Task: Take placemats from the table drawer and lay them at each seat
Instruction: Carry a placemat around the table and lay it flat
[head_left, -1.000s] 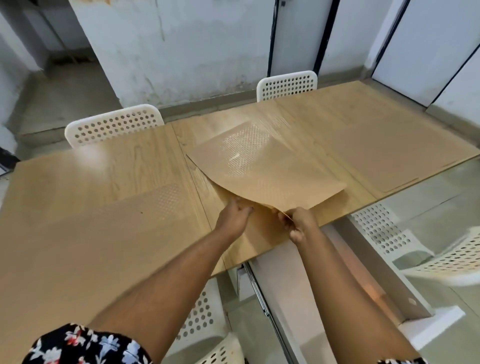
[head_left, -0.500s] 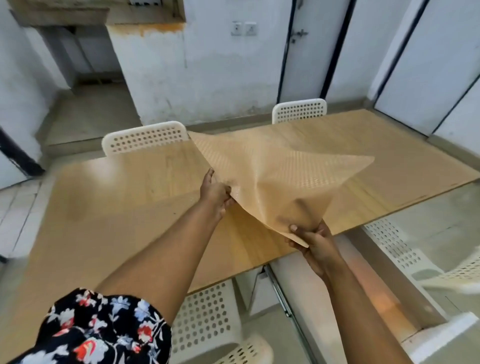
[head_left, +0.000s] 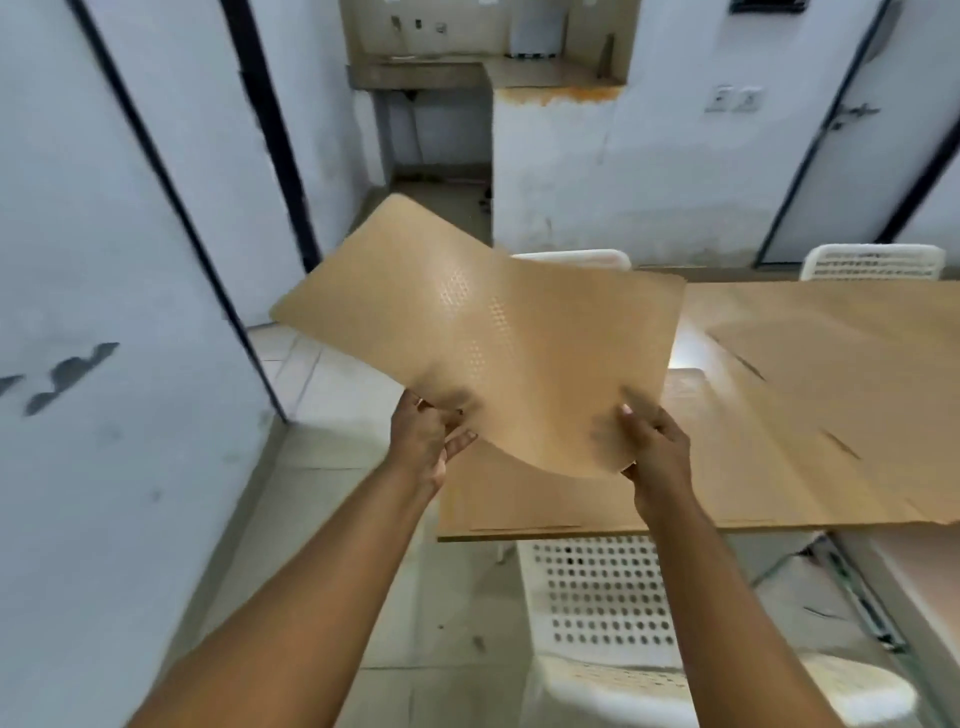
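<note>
A tan placemat with a faint dotted sheen hangs in the air over the left end of the wooden table. My left hand pinches its near left edge. My right hand grips its near right corner, thumb on top. The mat sags between my hands and tilts up away from me. Other tan mats lie flat on the table, nearly the same colour as the wood.
A white perforated chair stands tucked at the near side below my hands. Two more white chairs stand at the far side. Grey walls and a dark-framed door close in on the left. An open drawer rail shows at lower right.
The mat has been lifted off the table and carried left toward the table's end. The view swung left with it. Both hands kept their hold on its near edge.
</note>
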